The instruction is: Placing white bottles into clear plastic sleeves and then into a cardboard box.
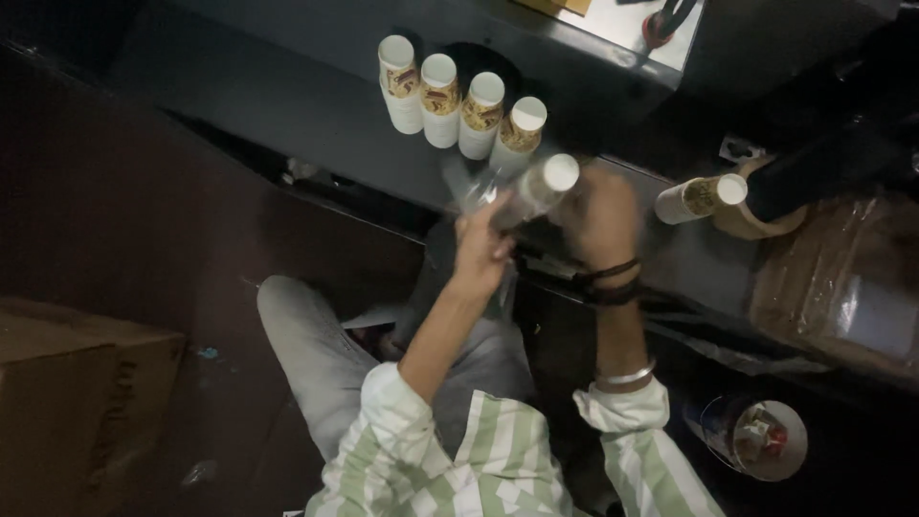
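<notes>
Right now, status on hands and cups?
Left hand and right hand grip a sleeved cup stack. Four cup stacks lined on machine ledge. Another stack lying right.

Both forearms are reaching forward and upward from rolled-up striped sleeves. The left hand (479,251) is curling its fingers closed in a grip, wrist bent slightly. The right hand (601,218) is showing its back, blurred, with bands circling its wrist.

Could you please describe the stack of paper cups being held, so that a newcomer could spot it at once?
On the dark machine ledge four cup stacks stand in a row. Just below them, both hands, left hand and right hand, hold another stack; only this one is sheathed in clear plastic.
</notes>
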